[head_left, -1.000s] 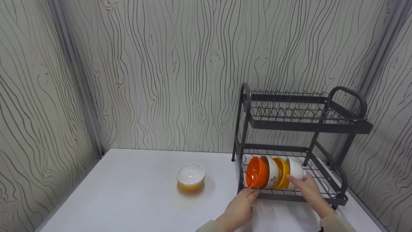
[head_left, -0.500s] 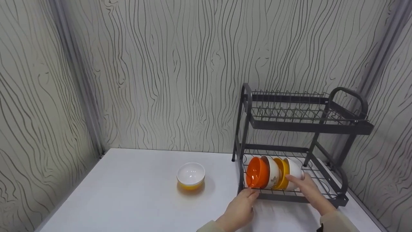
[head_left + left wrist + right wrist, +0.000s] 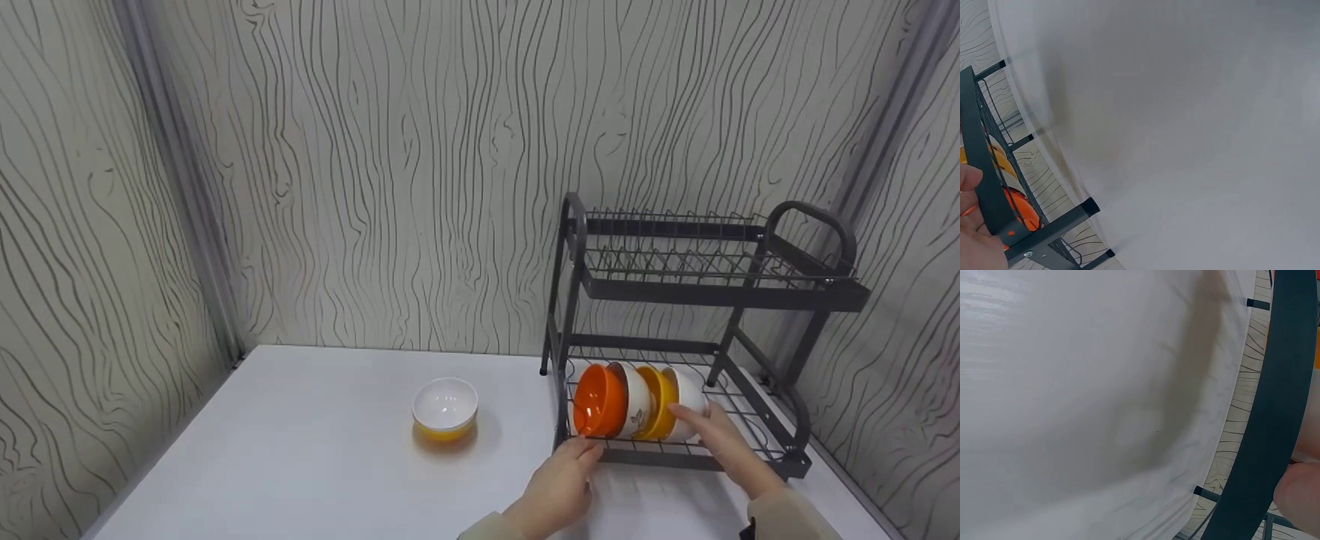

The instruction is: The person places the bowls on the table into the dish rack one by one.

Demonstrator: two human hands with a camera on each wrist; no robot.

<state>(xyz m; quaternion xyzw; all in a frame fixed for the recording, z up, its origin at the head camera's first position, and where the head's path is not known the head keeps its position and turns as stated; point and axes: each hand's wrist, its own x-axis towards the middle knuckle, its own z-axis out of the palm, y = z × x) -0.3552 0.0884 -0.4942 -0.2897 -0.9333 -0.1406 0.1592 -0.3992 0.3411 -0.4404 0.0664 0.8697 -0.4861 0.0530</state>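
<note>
The rightmost bowl (image 3: 690,394) has shifted slightly left.

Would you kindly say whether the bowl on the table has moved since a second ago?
No; the bowl sits unshifted relative to the rack.

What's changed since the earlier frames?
The white bowl and the right hand holding it shifted slightly left, toward the yellow bowl. Nothing newly gripped or released. The left hand at the dish rack, the orange bowl and the bowl on the table stayed put.
</note>
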